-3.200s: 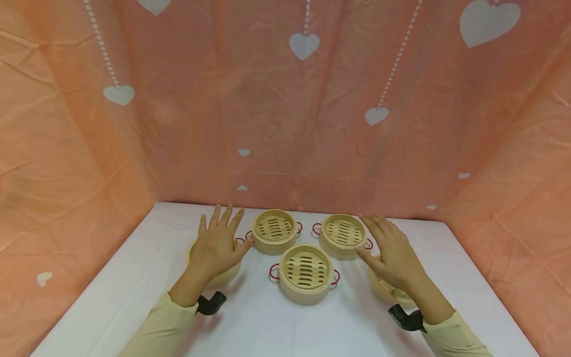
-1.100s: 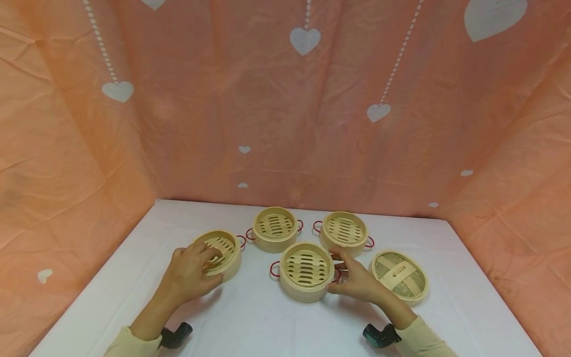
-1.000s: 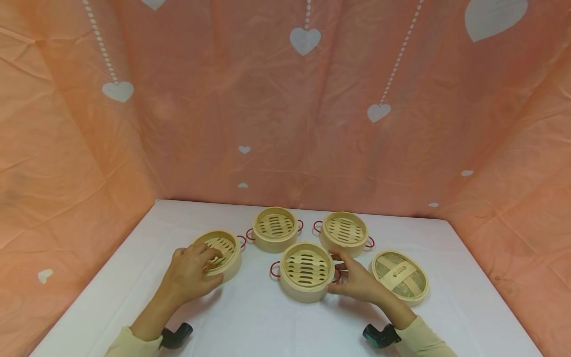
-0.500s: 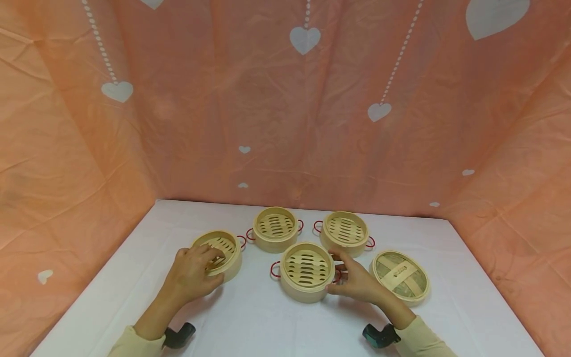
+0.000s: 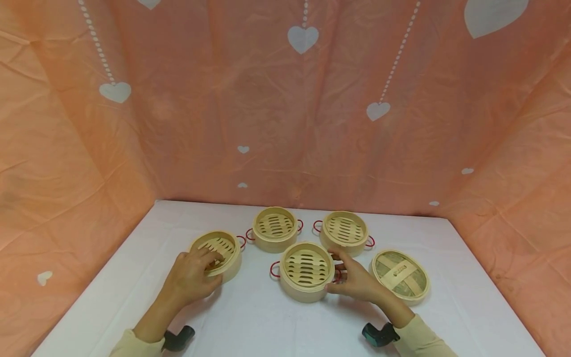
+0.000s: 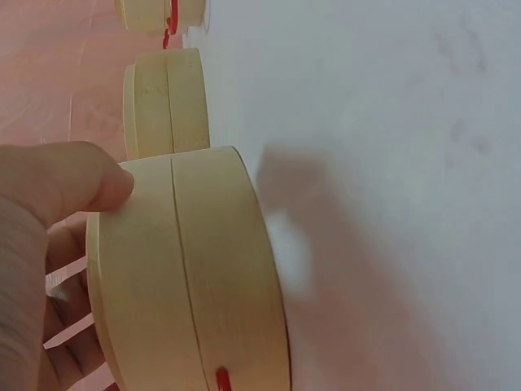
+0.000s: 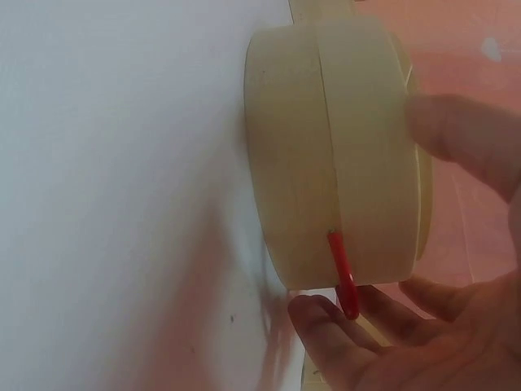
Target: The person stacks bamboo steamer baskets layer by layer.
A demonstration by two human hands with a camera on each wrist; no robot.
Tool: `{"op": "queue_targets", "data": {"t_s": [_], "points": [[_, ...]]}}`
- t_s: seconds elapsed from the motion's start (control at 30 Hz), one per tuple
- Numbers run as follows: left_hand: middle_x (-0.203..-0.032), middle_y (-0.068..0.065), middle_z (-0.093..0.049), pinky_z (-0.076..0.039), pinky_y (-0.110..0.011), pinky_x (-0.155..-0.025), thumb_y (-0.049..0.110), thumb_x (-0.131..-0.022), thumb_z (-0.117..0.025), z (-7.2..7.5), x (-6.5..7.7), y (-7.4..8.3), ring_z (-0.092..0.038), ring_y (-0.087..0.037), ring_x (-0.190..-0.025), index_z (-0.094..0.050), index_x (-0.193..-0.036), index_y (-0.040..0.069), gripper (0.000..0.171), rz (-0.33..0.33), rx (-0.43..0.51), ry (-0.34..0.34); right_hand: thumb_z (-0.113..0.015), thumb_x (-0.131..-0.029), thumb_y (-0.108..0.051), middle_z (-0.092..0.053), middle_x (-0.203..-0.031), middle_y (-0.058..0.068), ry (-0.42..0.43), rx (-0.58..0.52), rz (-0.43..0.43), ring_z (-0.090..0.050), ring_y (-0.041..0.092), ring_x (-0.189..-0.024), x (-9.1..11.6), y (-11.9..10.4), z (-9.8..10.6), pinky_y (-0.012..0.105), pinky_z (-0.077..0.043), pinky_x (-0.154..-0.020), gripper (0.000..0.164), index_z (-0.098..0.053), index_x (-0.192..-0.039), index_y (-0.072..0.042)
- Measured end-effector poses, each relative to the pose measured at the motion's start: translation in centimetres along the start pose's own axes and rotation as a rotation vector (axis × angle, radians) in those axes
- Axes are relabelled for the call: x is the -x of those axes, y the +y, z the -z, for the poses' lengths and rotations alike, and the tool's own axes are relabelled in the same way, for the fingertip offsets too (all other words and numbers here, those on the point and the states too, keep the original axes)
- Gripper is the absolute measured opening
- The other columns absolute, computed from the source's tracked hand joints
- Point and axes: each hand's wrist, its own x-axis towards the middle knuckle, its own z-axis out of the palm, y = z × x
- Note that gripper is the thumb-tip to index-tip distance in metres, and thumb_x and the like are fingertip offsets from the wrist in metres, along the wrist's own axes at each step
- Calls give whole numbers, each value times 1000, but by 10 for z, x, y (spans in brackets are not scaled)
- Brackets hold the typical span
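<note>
My left hand (image 5: pixel 192 277) is at the near left side of a round bamboo steamer basket (image 5: pixel 232 267) with a slatted base. Its thumb lies against the outer wall in the left wrist view, while its fingers reach over the rim, pinching the wall. At the front middle stands another bamboo steamer basket (image 5: pixel 303 293) with red loop handles. My right hand (image 5: pixel 357 281) grips its right side, thumb on the wall near the rim and fingers around the red handle (image 7: pixel 345 281). Both baskets rest on the table.
Two more bamboo steamer baskets stand behind, one at back left (image 5: pixel 274 245) and one at back right (image 5: pixel 343 248). A woven bamboo lid (image 5: pixel 412 285) lies to the right of my right hand. An orange curtain (image 5: pixel 276 124) encloses the white table (image 5: pixel 267 332).
Both hands, earlier spread above the table, came down: the left onto the left basket, the right leftward from over the lid to the middle basket. Over the last second they hardly move.
</note>
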Motion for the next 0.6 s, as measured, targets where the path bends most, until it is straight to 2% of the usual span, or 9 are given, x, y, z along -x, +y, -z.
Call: {"op": "queue_targets", "data": {"t_s": [0.17, 0.37, 0.6], "points": [[-71, 13, -54, -38, -33, -64, 25, -61, -77, -3, 2, -1, -48, -5, -70, -67, -84, 20, 25, -20, 2, 26, -80, -75, -14, -45, -134, 29, -3, -6, -5, -56, 40, -115, 0, -1, 1, 40, -53, -89, 88, -29, -143, 6], [-75, 12, -58, -37, -33, -68, 22, -61, -75, 0, 2, 0, -53, -8, -75, -67, -85, 21, 25, -6, -4, -13, -80, -74, -14, -45, -133, 29, 0, -3, -2, -56, 39, -114, 0, 0, 1, 37, -54, -88, 88, -30, -142, 7], [-76, 12, -61, -35, -30, -65, 17, -62, -74, 3, 2, 3, -55, -8, -75, -68, -85, 21, 24, 1, 2, -34, -80, -74, -13, -46, -133, 28, -4, -15, 4, -56, 38, -113, 0, 1, 0, 37, -54, -87, 87, -30, -142, 6]]}}
